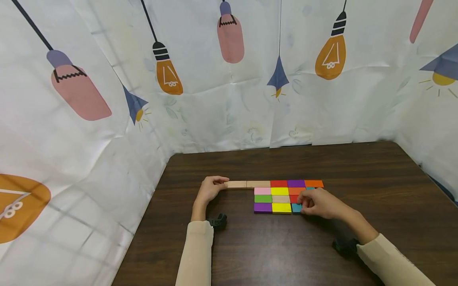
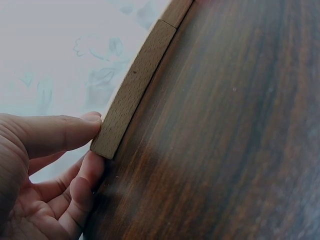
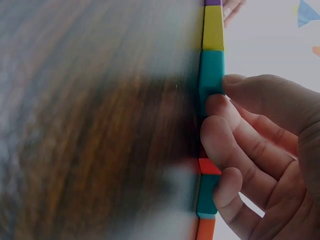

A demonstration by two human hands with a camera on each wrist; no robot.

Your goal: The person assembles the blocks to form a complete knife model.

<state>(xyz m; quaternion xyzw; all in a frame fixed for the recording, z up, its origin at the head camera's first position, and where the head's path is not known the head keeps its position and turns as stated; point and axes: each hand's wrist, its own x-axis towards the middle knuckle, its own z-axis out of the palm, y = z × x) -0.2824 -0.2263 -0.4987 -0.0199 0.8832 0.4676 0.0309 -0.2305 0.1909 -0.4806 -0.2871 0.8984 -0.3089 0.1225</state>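
Note:
Flat coloured wooden blocks (image 1: 280, 191) lie edge to edge in rows on the table. Two plain wooden blocks (image 1: 258, 184) extend the back row to the left. At the outer end of that row my left hand (image 1: 212, 188) pinches the last plain block (image 2: 137, 87), thumb on one side and fingertips by its end. My right hand (image 1: 320, 202) holds a teal block (image 3: 212, 72) at the front row's right end, beside a yellow block (image 3: 213, 27). In the head view its fingers partly cover the teal block and the blocks behind it.
The dark wooden table (image 1: 272, 254) reaches back to a white curtain (image 1: 229, 115) printed with lamps and bulbs. A dark band (image 1: 218, 221) is on the left wrist and another dark device (image 1: 345, 246) on the right.

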